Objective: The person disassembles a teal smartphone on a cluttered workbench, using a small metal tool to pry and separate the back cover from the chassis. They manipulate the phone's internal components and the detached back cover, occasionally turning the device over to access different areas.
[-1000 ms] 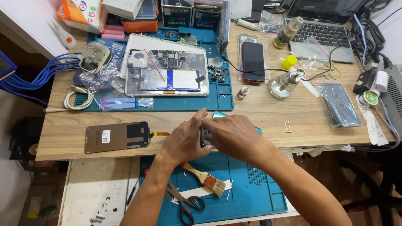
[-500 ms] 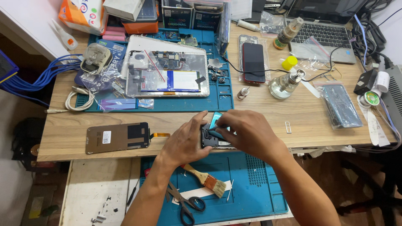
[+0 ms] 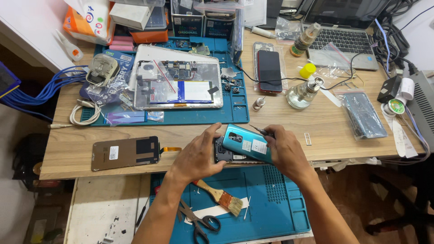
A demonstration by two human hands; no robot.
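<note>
Your right hand (image 3: 285, 151) now lifts the teal plastic back cover (image 3: 246, 143) clear, fingers pinching it, while your left hand (image 3: 199, 156) stays clamped around the dark opened phone body (image 3: 224, 155).

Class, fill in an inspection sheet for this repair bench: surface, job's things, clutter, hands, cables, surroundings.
Surface: wooden bench with blue work mats.
Job's things: teal phone back cover tilted up over a dark phone body.
Clutter: opened tablet, detached brown screen panel, brush, scissors, red phone, glass bottle.
Hands: left hand steadies the phone body; right hand holds the cover and a thin tool.
Cables: blue bundle, white coil.
Surroundings: laptop.
</note>
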